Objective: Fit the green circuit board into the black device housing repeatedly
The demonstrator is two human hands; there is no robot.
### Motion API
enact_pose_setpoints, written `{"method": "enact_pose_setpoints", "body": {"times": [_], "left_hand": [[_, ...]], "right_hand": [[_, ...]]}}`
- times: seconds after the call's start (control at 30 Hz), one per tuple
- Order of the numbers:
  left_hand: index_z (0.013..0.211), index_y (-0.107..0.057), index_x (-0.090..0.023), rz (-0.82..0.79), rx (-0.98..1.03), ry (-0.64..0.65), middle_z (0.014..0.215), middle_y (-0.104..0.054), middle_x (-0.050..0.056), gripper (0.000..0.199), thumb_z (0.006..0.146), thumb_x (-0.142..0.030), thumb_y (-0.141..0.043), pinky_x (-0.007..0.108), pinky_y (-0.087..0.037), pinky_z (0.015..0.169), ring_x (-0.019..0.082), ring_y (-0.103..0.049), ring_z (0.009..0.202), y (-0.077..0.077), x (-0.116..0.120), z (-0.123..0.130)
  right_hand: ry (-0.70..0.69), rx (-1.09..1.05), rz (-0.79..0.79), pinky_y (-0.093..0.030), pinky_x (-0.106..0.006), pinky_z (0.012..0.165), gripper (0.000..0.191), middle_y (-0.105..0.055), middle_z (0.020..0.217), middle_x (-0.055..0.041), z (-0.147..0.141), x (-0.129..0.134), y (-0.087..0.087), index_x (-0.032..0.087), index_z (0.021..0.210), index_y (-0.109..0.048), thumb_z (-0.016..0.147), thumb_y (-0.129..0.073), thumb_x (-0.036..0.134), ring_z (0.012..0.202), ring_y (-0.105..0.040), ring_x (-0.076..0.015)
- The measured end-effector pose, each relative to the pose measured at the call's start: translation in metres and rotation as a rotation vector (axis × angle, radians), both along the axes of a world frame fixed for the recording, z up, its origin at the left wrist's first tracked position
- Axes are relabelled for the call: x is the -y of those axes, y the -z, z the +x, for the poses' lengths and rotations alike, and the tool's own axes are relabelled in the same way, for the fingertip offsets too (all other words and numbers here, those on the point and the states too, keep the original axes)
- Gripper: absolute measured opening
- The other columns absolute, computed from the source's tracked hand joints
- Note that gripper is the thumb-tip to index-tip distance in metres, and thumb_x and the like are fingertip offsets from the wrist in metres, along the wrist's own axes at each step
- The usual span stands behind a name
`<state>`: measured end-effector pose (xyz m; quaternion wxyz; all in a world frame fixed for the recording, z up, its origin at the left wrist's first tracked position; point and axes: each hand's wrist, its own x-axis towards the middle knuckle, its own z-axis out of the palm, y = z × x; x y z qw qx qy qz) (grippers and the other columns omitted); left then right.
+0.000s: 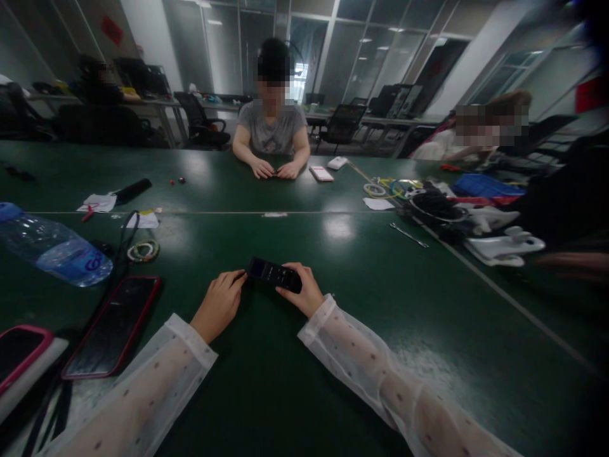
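A small black handheld device with a dark screen and a row of buttons (pixel 273 273) is tilted above the green table. My right hand (pixel 304 290) grips its right end, thumb below and fingers over the top edge. My left hand (pixel 222 301) is at the device's left end, with thumb and fingertips pinched together beside the screen. Whatever those fingertips hold is too small and dark to make out. Sheer white dotted sleeves cover both forearms.
Left of me lie a red-edged phone (pixel 114 327), a pink-cased phone (pixel 21 352), a water bottle (pixel 57 247) and a bracelet (pixel 143 251). A wrench (pixel 409 235) and a heap of cables and parts (pixel 447 209) lie to the right. A person (pixel 272 127) sits opposite, hands on the table.
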<state>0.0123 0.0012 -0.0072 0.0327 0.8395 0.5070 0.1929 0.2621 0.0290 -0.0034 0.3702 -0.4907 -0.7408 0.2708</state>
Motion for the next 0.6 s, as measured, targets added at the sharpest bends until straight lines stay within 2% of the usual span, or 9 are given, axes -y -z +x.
{"method": "enact_pose_setpoints", "body": {"times": [0.2,0.47,0.53,0.6], "left_hand": [[0.132,-0.047,-0.017,0.003,-0.002,-0.005,0.133,-0.05,0.012,0.042,0.091,-0.011,-0.041,0.044,-0.043,0.094,0.026,-0.046,0.12,-0.0014,0.0006,0.0003],[0.134,-0.045,-0.016,0.008,-0.008,-0.006,0.132,-0.05,0.013,0.042,0.092,-0.013,-0.04,0.044,-0.043,0.093,0.027,-0.046,0.12,0.001,-0.0005,-0.0004],[0.139,-0.039,-0.017,0.015,0.012,-0.014,0.13,-0.052,0.013,0.046,0.093,-0.014,-0.039,0.043,-0.043,0.092,0.026,-0.048,0.117,0.0013,-0.0006,0.0002],[0.146,-0.027,-0.018,0.013,0.04,-0.032,0.127,-0.053,0.013,0.054,0.093,-0.015,-0.038,0.042,-0.043,0.09,0.025,-0.05,0.113,0.0001,-0.0001,0.0013]], "right_hand": [[0.037,-0.008,-0.048,-0.047,-0.053,0.091,0.049,-0.053,0.11,-0.0067,0.0018,-0.0007,0.0034,0.027,0.114,-0.052,0.071,-0.074,0.023,0.106,-0.054,-0.0272],[0.053,-0.038,-0.062,-0.046,-0.05,0.094,0.051,-0.054,0.109,-0.0041,0.0007,-0.0012,0.0029,0.029,0.115,-0.052,0.07,-0.073,0.016,0.106,-0.056,-0.0247],[0.069,-0.042,-0.055,-0.046,-0.049,0.094,0.05,-0.055,0.106,-0.0036,-0.0002,-0.0008,0.0011,0.028,0.113,-0.053,0.069,-0.073,0.015,0.103,-0.057,-0.0242],[0.075,-0.044,-0.05,-0.047,-0.049,0.093,0.05,-0.056,0.106,-0.0036,-0.0006,-0.0005,0.0002,0.027,0.113,-0.054,0.069,-0.073,0.014,0.102,-0.058,-0.0238]]}}
